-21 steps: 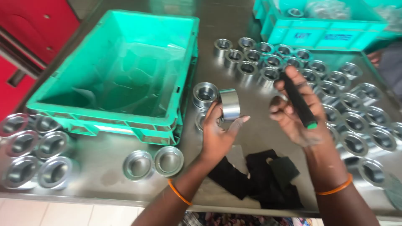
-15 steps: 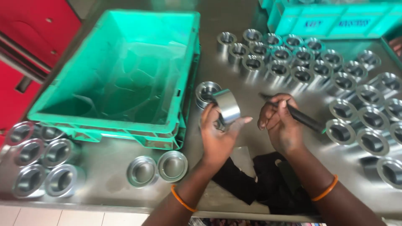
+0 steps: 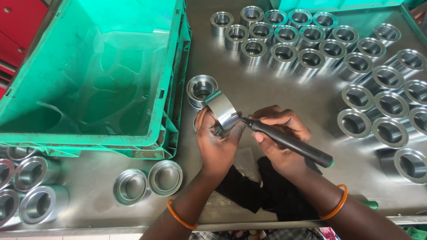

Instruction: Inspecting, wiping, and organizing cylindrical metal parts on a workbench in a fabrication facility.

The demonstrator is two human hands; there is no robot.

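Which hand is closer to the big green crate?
Left. The left hand, holding a metal ring, sits just right of the green crate. The right hand, holding a black marker, is farther right, beyond the left hand.

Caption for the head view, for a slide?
Left hand holds a metal ring; right hand touches a black marker to it.

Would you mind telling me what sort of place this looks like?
Probably a metal-parts workshop or factory bench. Rows of machined steel rings cover a steel table, beside a green plastic crate. The left hand holds one ring against the right hand's black marking tool.
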